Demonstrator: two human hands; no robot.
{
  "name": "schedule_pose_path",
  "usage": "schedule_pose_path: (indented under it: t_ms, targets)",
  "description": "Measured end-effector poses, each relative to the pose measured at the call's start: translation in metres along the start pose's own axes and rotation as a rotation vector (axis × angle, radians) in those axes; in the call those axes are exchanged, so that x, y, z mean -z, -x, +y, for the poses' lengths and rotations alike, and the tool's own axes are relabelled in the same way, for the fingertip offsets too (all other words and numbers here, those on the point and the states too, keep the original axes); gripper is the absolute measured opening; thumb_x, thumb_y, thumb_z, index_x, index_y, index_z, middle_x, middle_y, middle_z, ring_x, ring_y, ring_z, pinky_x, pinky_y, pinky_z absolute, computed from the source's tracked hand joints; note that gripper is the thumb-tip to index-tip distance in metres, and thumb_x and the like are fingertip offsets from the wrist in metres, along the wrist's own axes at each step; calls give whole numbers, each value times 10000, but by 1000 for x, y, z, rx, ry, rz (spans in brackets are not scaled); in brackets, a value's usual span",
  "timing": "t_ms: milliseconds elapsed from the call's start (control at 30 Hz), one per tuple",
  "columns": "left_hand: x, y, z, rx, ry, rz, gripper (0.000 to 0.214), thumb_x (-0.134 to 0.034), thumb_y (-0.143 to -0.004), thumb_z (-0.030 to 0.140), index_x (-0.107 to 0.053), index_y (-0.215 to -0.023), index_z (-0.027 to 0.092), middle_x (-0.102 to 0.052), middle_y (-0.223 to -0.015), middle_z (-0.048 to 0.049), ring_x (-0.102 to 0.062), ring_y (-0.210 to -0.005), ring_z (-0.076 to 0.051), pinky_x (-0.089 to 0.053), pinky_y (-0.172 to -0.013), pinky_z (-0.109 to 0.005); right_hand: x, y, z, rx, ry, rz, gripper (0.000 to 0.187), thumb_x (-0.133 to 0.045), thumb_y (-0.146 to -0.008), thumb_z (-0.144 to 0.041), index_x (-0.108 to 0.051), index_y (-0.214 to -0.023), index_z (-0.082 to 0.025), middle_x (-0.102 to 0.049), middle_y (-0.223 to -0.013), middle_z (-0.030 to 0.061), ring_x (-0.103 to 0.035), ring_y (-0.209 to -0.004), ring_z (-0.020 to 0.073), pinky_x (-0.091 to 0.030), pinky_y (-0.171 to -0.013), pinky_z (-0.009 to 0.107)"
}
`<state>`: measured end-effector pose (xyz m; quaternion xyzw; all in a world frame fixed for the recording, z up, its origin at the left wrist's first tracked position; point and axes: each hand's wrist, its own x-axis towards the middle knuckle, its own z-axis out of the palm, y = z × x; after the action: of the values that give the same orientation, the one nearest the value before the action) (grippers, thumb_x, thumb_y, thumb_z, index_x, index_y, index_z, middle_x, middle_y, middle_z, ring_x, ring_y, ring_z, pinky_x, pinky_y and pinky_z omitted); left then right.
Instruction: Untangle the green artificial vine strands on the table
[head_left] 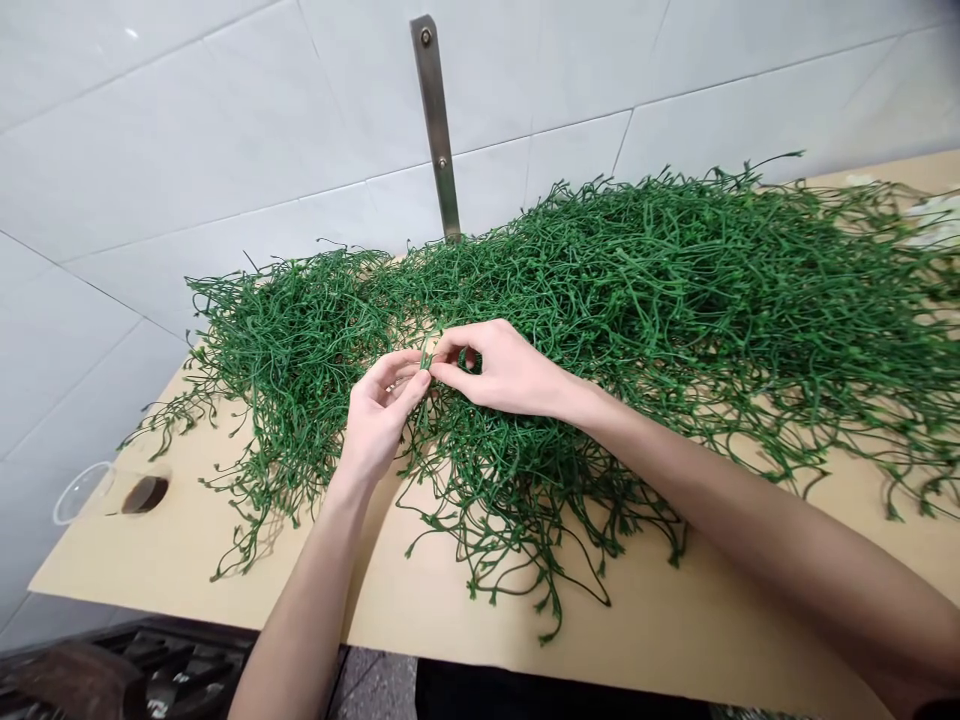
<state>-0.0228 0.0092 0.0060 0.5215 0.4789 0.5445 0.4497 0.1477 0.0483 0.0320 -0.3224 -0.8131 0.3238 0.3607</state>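
Note:
My left hand (386, 405) and my right hand (499, 370) meet near the middle of the table, fingertips almost touching. Between the thumb and fingers of the left hand is a short green plastic stem (426, 358), standing roughly upright. My right thumb and index finger pinch at the same piece from the right side. Around and under both hands lie heaps of thin, curly green artificial stems with small forked tips, one pile (300, 320) at the left and a larger one (660, 270) at the right. The stem's lower part is hidden by my fingers.
A clear plastic cup (101, 490) with dark liquid lies or stands at the table's left edge. The tan tabletop (442, 610) meets a tiled wall (225, 130) carrying a metal bracket (435, 125). White pieces (937, 220) are at the far right; a dark chair (135, 670) is lower left.

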Motion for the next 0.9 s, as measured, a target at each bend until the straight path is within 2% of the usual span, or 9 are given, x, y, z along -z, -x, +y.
schedule_pose_path:
  t_ms: [167, 267, 367, 467, 633, 767, 900]
  targets:
    - [0, 1, 1, -57, -38, 63, 236, -778, -716, 282, -686, -921, 208, -667, -804, -1, -597, -743, -109, -488, -735, -240, -4, 0, 1, -26, -88, -27, 114, -555, -835, -191, -636, -797, -121, -642, -754, 11, -521, -654, 88, -405, -679, 238]
    - [1, 1, 1, -70, -23, 72, 224, -776, -717, 282, -685, -909, 210, -675, -812, -2, -604, -741, -111, -490, -733, -241, -5, -1, 2, -62, -213, -49, 76, -624, -776, -191, -634, -796, -119, -639, -767, 16, -550, -696, 98, -429, -695, 241]
    - [2, 1, 0, -86, -38, 77, 224, -770, -723, 290, -681, -911, 208, -683, -851, -13, -611, -760, -120, -494, -734, -248, -2, -2, 4, -127, -280, -70, 149, -657, -730, -171, -653, -861, -101, -622, -747, 10, -535, -668, 93, -429, -656, 235]
    - [2, 0, 0, -82, -68, 48, 237, -757, -738, 307, -680, -936, 202, -691, -893, -29, -614, -791, -129, -496, -747, -254, 2, -3, 5, -148, -214, -76, 174, -611, -766, -170, -680, -908, -96, -592, -712, -3, -481, -630, 83, -386, -616, 234]
    - [2, 0, 2, -70, -79, -9, 280, -742, -756, 346, -677, -991, 210, -693, -908, -36, -620, -822, -146, -497, -754, -265, 4, -3, 3, -129, -200, -133, 107, -587, -790, -202, -649, -795, -114, -528, -656, -32, -409, -590, 68, -336, -579, 230]
    - [2, 1, 2, -72, -32, -42, 342, -734, -768, 341, -614, -1066, 224, -662, -833, -13, -614, -799, -135, -486, -756, -255, 3, -3, 2, -133, -306, -159, 99, -646, -729, -213, -602, -753, -128, -542, -667, -37, -446, -600, 68, -366, -594, 226]
    - [3, 1, 2, -67, -46, -75, 308, -719, -784, 331, -599, -1046, 224, -656, -880, -19, -613, -828, -133, -477, -775, -248, 3, -4, 3, -216, -460, -115, 112, -674, -654, -187, -624, -727, -118, -597, -667, -17, -519, -631, 91, -413, -637, 249]
